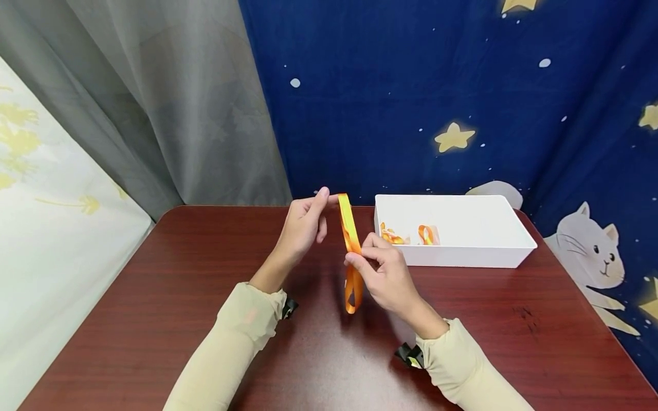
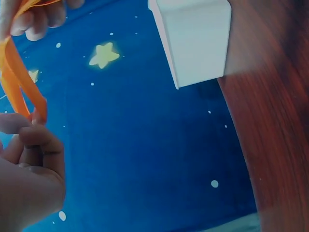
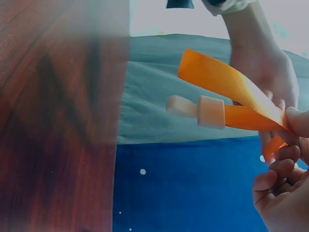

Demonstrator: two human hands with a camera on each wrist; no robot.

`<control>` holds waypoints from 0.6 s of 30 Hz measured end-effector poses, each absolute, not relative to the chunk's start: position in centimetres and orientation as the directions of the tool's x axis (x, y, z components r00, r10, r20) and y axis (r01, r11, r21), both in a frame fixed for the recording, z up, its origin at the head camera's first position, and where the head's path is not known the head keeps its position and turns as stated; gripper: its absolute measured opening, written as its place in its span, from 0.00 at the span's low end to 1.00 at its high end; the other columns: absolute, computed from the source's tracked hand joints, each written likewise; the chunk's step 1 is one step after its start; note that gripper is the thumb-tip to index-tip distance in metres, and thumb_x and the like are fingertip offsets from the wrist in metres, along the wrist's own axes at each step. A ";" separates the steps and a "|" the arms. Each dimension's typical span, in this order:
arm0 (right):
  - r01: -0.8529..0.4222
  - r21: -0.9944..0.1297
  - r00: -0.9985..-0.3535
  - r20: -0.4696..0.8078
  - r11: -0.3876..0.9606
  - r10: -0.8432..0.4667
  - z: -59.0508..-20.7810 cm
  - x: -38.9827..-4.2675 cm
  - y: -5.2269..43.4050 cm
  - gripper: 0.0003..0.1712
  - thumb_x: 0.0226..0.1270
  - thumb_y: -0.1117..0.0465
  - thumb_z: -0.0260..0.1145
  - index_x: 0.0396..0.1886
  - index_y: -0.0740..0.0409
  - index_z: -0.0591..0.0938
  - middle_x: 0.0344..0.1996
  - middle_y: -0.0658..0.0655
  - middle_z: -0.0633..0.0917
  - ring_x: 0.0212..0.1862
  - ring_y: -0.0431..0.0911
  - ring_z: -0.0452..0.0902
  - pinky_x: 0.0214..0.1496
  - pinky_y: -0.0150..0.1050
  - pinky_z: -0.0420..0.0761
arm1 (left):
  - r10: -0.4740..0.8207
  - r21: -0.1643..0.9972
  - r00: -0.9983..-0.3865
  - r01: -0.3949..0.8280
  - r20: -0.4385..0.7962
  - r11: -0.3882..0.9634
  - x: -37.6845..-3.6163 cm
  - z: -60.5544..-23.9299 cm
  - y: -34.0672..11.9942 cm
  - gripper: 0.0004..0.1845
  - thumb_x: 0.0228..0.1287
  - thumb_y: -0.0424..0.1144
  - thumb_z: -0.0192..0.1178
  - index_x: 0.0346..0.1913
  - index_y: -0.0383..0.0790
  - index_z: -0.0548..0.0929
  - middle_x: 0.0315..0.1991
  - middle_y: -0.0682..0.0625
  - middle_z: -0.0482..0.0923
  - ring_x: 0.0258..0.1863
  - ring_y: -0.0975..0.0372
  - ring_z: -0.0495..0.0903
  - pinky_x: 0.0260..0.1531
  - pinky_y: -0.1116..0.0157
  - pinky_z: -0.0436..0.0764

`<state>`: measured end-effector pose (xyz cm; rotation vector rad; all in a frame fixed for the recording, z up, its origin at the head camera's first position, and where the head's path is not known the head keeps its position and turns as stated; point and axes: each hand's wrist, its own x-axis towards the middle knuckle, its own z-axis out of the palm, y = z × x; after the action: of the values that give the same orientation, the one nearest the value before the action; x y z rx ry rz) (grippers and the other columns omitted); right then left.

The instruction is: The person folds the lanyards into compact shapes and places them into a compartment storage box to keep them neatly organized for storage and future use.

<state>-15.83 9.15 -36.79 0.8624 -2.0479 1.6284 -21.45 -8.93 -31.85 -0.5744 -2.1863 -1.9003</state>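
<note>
An orange lanyard strap [image 1: 350, 228] stretches between both hands above the table. My left hand [image 1: 304, 225] holds its index finger out inside the strap's upper loop; the thumb points up, apart from the strap, and the other fingers are bent. Between thumb and fingers, my right hand [image 1: 389, 274] pinches the strap lower down. Below that grip hangs a loose orange loop. In the right wrist view, a pale plastic fitting [image 3: 211, 112] sits on one strap end, beside a folded strap part [image 3: 217, 75]. Some right-hand fingers are cut off at that frame's edge.
A white box [image 1: 462, 257] stands at the back right of the brown table [image 1: 205, 274]. Inside it lie orange straps [image 1: 392, 235] and another orange strap in clear wrapping [image 1: 428, 234]. Blue and grey curtains hang behind the table.
</note>
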 end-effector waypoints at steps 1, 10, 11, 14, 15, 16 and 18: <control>-0.666 -0.733 -0.742 0.632 0.137 -0.225 -36.6 -15.8 9.2 0.07 0.63 0.73 0.69 0.28 0.61 0.88 0.23 0.53 0.73 0.28 0.44 0.70 0.25 0.31 0.70 | 0.170 0.903 -0.904 0.414 0.393 0.116 -21.5 -32.0 -9.0 0.26 0.80 0.49 0.44 0.51 0.33 0.86 0.19 0.43 0.78 0.06 0.56 0.64 0.11 0.66 0.61; -0.675 -0.727 -0.733 0.641 0.129 -0.227 -36.0 -15.6 9.9 0.07 0.65 0.71 0.67 0.29 0.60 0.88 0.24 0.51 0.73 0.30 0.45 0.72 0.27 0.32 0.73 | 0.214 0.884 -0.895 0.431 0.392 0.181 -21.5 -33.2 -9.1 0.25 0.81 0.47 0.43 0.53 0.32 0.85 0.09 0.45 0.68 0.07 0.55 0.65 0.09 0.66 0.61; -0.677 -0.724 -0.731 0.643 0.129 -0.228 -35.9 -15.6 9.9 0.07 0.65 0.71 0.68 0.29 0.60 0.88 0.25 0.51 0.73 0.30 0.45 0.72 0.27 0.33 0.74 | 0.217 0.882 -0.893 0.434 0.394 0.186 -21.5 -33.3 -9.1 0.25 0.81 0.47 0.43 0.53 0.32 0.85 0.10 0.44 0.69 0.07 0.55 0.66 0.09 0.66 0.62; -0.692 -0.710 -0.718 0.659 0.130 -0.223 -35.6 -15.7 10.0 0.06 0.65 0.73 0.67 0.30 0.61 0.88 0.25 0.52 0.74 0.31 0.45 0.72 0.28 0.33 0.75 | 0.220 0.876 -0.889 0.443 0.402 0.190 -21.6 -33.7 -9.0 0.25 0.81 0.47 0.42 0.52 0.32 0.86 0.10 0.43 0.69 0.08 0.50 0.66 0.08 0.65 0.62; -0.699 -0.704 -0.712 0.667 0.129 -0.219 -35.5 -15.7 10.0 0.07 0.64 0.73 0.67 0.30 0.62 0.88 0.25 0.52 0.74 0.31 0.45 0.72 0.28 0.33 0.75 | 0.222 0.875 -0.888 0.445 0.403 0.192 -21.6 -33.7 -9.0 0.25 0.81 0.48 0.42 0.52 0.33 0.86 0.10 0.43 0.69 0.08 0.47 0.66 0.08 0.65 0.62; -0.707 -0.695 -0.704 0.677 0.127 -0.214 -35.3 -15.8 10.0 0.07 0.64 0.74 0.67 0.30 0.62 0.88 0.25 0.52 0.74 0.30 0.45 0.72 0.28 0.33 0.75 | 0.225 0.874 -0.887 0.447 0.404 0.193 -21.6 -33.8 -8.9 0.25 0.81 0.48 0.42 0.53 0.33 0.86 0.09 0.43 0.69 0.09 0.46 0.66 0.08 0.65 0.62; -0.722 -0.682 -0.690 0.695 0.122 -0.202 -35.1 -15.8 10.1 0.07 0.62 0.76 0.67 0.30 0.63 0.88 0.25 0.53 0.74 0.29 0.45 0.71 0.28 0.33 0.74 | 0.230 0.874 -0.885 0.448 0.404 0.189 -21.6 -33.9 -8.8 0.25 0.81 0.47 0.42 0.53 0.33 0.85 0.09 0.44 0.69 0.11 0.40 0.65 0.08 0.65 0.62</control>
<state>-15.83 10.10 -35.09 0.8914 -1.9709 1.5965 -21.56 -8.79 -33.90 -0.6573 -2.2749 -1.7735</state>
